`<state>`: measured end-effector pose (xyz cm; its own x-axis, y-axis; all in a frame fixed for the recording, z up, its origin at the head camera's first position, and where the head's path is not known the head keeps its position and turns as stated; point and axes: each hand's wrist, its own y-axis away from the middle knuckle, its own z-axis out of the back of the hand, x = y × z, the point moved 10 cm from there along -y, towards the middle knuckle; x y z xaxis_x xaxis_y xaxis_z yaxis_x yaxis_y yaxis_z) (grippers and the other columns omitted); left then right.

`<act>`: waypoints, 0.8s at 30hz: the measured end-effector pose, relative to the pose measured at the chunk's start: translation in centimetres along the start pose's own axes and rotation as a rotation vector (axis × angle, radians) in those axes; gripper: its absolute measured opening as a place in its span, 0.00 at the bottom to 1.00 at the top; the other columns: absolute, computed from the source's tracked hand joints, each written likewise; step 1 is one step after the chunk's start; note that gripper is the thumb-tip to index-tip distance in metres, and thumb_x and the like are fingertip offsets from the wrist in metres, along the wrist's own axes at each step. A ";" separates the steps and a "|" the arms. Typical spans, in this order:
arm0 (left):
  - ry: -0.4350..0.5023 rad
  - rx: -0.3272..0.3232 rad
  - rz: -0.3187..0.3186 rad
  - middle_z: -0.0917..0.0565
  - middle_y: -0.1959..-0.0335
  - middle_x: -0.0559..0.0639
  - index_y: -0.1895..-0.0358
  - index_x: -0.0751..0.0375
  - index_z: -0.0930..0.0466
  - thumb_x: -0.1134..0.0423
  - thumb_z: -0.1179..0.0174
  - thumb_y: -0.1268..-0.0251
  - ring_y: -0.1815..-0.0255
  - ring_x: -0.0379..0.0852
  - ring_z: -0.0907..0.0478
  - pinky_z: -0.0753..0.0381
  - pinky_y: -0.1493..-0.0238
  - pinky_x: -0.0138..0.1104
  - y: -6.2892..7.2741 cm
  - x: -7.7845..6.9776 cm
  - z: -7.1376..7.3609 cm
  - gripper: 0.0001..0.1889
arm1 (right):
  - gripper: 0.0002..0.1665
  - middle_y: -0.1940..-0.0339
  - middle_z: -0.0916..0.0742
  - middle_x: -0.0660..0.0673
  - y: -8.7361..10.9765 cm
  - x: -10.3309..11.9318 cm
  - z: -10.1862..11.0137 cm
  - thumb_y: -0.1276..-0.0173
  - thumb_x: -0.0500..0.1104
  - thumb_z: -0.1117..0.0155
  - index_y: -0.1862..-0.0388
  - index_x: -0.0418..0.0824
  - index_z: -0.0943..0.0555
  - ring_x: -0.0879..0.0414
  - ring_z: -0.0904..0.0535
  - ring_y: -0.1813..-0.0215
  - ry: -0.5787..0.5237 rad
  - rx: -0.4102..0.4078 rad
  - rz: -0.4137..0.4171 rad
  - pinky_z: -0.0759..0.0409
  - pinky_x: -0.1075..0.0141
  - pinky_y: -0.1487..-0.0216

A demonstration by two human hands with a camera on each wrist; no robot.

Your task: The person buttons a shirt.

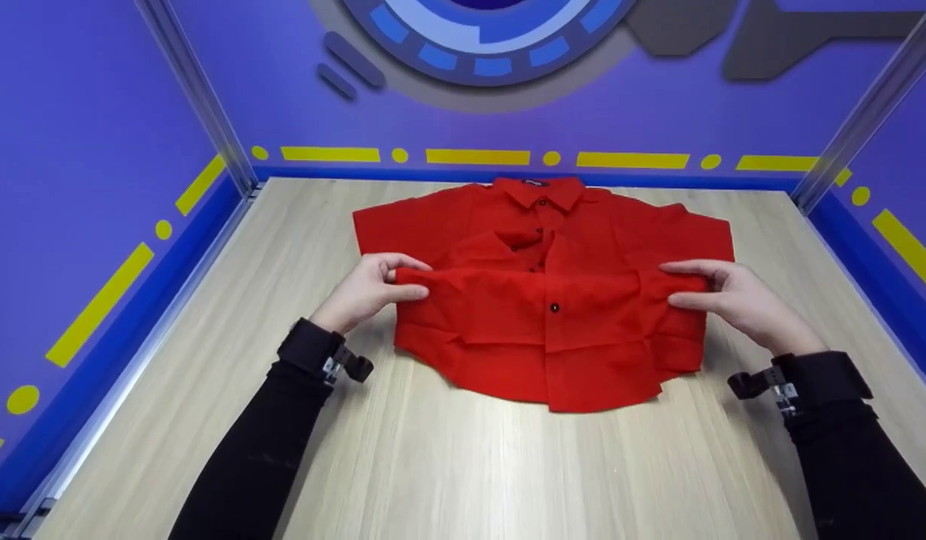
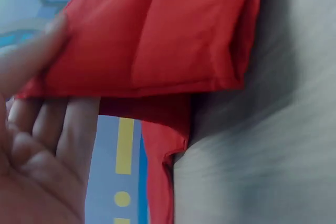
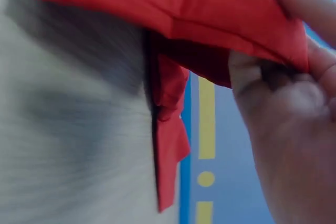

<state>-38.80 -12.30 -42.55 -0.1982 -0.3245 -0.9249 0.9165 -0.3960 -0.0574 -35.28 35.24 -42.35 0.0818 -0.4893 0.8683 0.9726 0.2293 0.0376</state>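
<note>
A red short-sleeved shirt [image 1: 500, 315] with dark buttons lies on the table, its collar toward the back wall. Its lower part is doubled, with a fold running across the middle between the two hands. My left hand [image 1: 369, 289] pinches the fold's left end, thumb on the near side and fingers behind. At the right end, my right hand [image 1: 748, 304] pinches the cloth the same way. Both wrist views show the held red cloth [image 2: 173, 35] raised off the tabletop, with fingers tucked behind it. The sleeves spread out flat beyond the hands.
The pale wood table [image 1: 463, 472] stretches in front of the shirt and to both sides. Purple panels with yellow marks [image 1: 478, 157] stand behind it and at left and right, joined by metal corner posts [image 1: 200, 97]. Each wrist wears a black strap with a small camera.
</note>
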 end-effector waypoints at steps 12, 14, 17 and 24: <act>0.155 -0.221 -0.289 0.13 0.54 0.55 0.51 0.66 0.15 0.70 0.37 0.37 0.50 0.47 0.17 0.20 0.46 0.34 -0.9 -8.9 3.4 0.12 | 0.06 0.37 0.25 0.48 -0.2 9.7 4.6 0.37 0.38 0.31 0.64 0.36 0.15 0.64 0.31 0.48 0.241 -0.507 0.419 0.33 0.77 0.59; 0.157 -0.208 -0.336 0.14 0.57 0.54 0.53 0.66 0.14 0.69 0.35 0.39 0.49 0.46 0.20 0.19 0.49 0.33 -0.2 -9.6 3.4 0.12 | 0.02 0.41 0.21 0.52 0.8 10.3 4.4 0.39 0.35 0.31 0.67 0.39 0.17 0.65 0.28 0.51 0.337 -0.529 0.491 0.33 0.77 0.60; 0.117 -0.090 -0.334 0.23 0.62 0.54 0.57 0.64 0.12 0.70 0.32 0.43 0.52 0.47 0.28 0.23 0.52 0.31 1.1 -8.6 2.6 0.10 | 0.14 0.54 0.17 0.51 2.0 10.0 2.0 0.45 0.25 0.32 0.69 0.43 0.21 0.64 0.27 0.55 0.460 -0.369 0.581 0.31 0.77 0.60; -0.104 0.380 -0.136 0.26 0.69 0.55 0.65 0.57 0.10 0.65 0.26 0.50 0.63 0.49 0.31 0.33 0.66 0.32 4.7 -1.8 -3.0 0.08 | 0.24 0.74 0.26 0.55 4.1 4.2 -5.9 0.52 0.21 0.42 0.71 0.50 0.28 0.61 0.30 0.69 0.497 0.283 0.287 0.30 0.69 0.70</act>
<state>-33.12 -10.94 -42.29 -0.3602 -0.3249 -0.8745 0.6897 -0.7240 -0.0151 -29.66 29.19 -41.45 0.4881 -0.6917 0.5323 0.8074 0.5894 0.0256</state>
